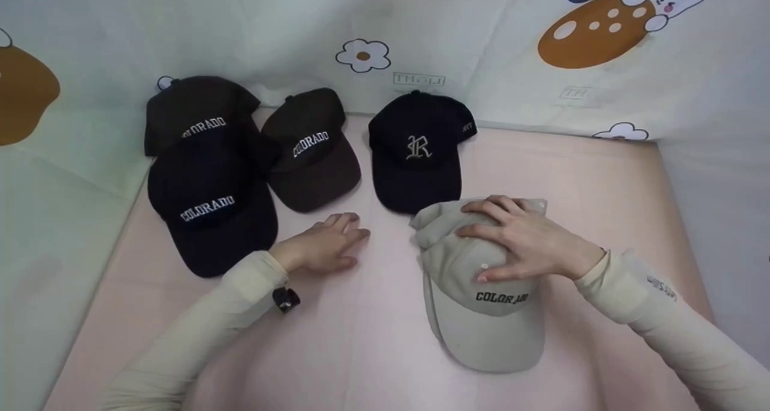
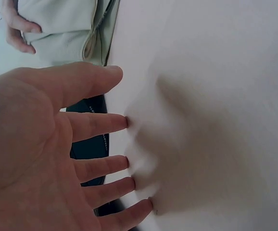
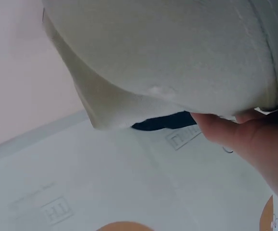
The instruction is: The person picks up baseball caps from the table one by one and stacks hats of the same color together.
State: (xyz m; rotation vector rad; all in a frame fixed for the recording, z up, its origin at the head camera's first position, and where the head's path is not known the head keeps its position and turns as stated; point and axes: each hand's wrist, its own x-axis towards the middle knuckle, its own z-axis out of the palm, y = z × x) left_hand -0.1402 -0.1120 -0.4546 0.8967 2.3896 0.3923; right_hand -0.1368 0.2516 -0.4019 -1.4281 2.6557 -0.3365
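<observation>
A beige baseball cap [image 1: 490, 345] with dark COLORADO lettering lies at the right with its brim toward me. Another pale cap shows beneath it along the left edge. My right hand [image 1: 529, 239] rests on the crown, fingers spread across it and thumb just above the lettering. In the right wrist view the beige fabric [image 3: 177, 53] fills the top, with fingers [image 3: 225, 130] along its lower edge. My left hand [image 1: 322, 245] holds nothing. Its fingers [image 2: 98, 124] are extended and apart, low over the pink surface between the beige and dark caps.
At the back left a brown COLORADO cap [image 1: 204, 101] is partly covered by a black COLORADO cap [image 1: 207, 170]. Beside them sits another brown cap [image 1: 310, 176]. A black cap with an R [image 1: 415, 179] stands behind the beige one. Patterned cloth walls [image 1: 289, 26] bound the pink surface [image 1: 373, 339].
</observation>
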